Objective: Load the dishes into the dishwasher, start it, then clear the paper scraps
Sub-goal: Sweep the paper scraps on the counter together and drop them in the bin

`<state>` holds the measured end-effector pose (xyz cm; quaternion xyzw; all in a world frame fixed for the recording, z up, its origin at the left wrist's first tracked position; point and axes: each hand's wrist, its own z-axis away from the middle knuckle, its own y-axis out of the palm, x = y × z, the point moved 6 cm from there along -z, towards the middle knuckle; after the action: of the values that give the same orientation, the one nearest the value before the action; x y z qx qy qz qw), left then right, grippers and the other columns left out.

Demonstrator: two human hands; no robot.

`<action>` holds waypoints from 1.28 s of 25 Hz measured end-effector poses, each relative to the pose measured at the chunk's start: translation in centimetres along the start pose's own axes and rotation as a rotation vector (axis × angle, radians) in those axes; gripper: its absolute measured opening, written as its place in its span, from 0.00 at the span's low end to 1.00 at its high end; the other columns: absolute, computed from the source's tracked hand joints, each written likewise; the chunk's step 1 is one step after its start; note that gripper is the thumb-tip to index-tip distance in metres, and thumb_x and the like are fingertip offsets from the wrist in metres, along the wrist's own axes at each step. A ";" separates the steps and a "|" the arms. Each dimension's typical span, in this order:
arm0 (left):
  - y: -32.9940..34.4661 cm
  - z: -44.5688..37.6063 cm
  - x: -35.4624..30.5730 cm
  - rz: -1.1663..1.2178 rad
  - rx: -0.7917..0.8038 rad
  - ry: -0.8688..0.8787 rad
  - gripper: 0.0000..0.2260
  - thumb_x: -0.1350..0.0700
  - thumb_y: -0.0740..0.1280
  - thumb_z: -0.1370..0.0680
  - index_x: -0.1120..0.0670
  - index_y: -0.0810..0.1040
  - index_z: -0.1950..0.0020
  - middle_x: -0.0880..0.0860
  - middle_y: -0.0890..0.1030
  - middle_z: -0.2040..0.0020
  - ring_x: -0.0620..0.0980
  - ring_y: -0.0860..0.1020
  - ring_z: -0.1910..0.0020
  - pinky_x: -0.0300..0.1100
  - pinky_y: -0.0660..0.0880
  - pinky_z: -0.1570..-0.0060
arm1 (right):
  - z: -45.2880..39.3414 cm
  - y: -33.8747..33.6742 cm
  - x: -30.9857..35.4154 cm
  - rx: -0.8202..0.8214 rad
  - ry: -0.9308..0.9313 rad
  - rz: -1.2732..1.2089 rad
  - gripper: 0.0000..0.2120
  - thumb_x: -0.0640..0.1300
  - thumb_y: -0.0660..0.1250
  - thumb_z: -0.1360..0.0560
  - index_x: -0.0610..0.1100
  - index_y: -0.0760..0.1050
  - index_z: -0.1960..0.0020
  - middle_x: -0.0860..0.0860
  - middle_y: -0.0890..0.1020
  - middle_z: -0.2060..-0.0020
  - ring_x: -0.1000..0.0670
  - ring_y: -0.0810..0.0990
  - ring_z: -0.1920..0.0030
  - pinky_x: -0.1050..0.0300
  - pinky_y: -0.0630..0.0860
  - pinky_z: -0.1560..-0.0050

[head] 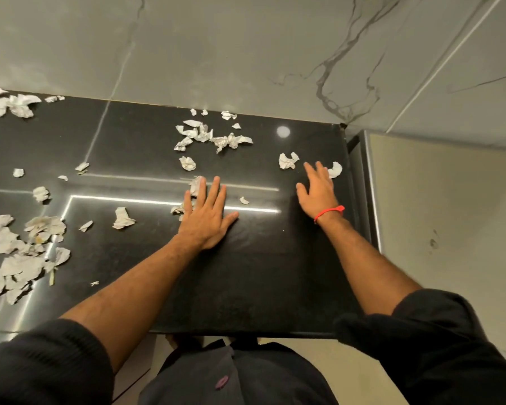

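Both grips flat, fingers straight, holding nothing — left hand [206,217] touching crumpled white scraps [214,135]; right hand [317,190] on black worktop [260,273], scrap beside fingertips.

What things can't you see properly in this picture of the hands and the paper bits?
Head view, the only one:
- Scrap under the left hand: the fingers cover part of it.
- Scrap past the right hand: the fingertips hide its near edge.
- Paper pile on the counter: cut off by the left edge.
- Dishwasher and dishes: not in the frame at all.
- Print on the scraps: too small to read.
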<state>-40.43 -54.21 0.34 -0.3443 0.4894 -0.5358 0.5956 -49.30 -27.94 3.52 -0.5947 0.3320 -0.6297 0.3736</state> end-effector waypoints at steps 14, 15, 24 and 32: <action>0.4 11.2 16.6 -0.110 -0.064 -0.112 0.36 0.29 0.35 0.22 0.45 0.39 0.17 0.42 0.38 0.17 0.49 0.34 0.19 0.62 0.36 0.22 | 6.6 11.2 17.0 0.370 -0.525 -0.083 0.27 0.47 0.60 0.18 0.42 0.58 0.22 0.42 0.57 0.22 0.44 0.51 0.21 0.47 0.49 0.21; 0.2 11.9 18.4 -0.085 -0.071 -0.166 0.37 0.28 0.35 0.22 0.45 0.40 0.17 0.42 0.38 0.18 0.49 0.34 0.19 0.62 0.35 0.23 | 6.2 10.9 17.7 0.363 -0.554 -0.132 0.26 0.46 0.60 0.18 0.43 0.59 0.22 0.43 0.58 0.22 0.45 0.52 0.21 0.47 0.49 0.21; -0.5 12.9 15.2 0.084 -0.178 -0.221 0.32 0.31 0.43 0.19 0.42 0.44 0.17 0.46 0.33 0.18 0.51 0.31 0.20 0.62 0.31 0.24 | -5.2 3.8 4.0 0.205 0.067 0.181 0.34 0.58 0.55 0.18 0.37 0.53 0.21 0.37 0.52 0.21 0.39 0.48 0.21 0.39 0.49 0.23; -2.3 4.5 6.2 0.155 -0.045 0.048 0.36 0.32 0.39 0.20 0.48 0.43 0.16 0.47 0.37 0.17 0.50 0.35 0.19 0.59 0.39 0.21 | 5.4 12.3 17.9 0.307 -0.274 -0.226 0.24 0.38 0.52 0.16 0.40 0.55 0.21 0.44 0.56 0.21 0.45 0.51 0.21 0.51 0.46 0.22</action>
<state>-37.18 -61.18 2.40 -0.3057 0.5407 -0.4850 0.6156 -43.19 -49.46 2.28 -0.6442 0.1099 -0.6239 0.4287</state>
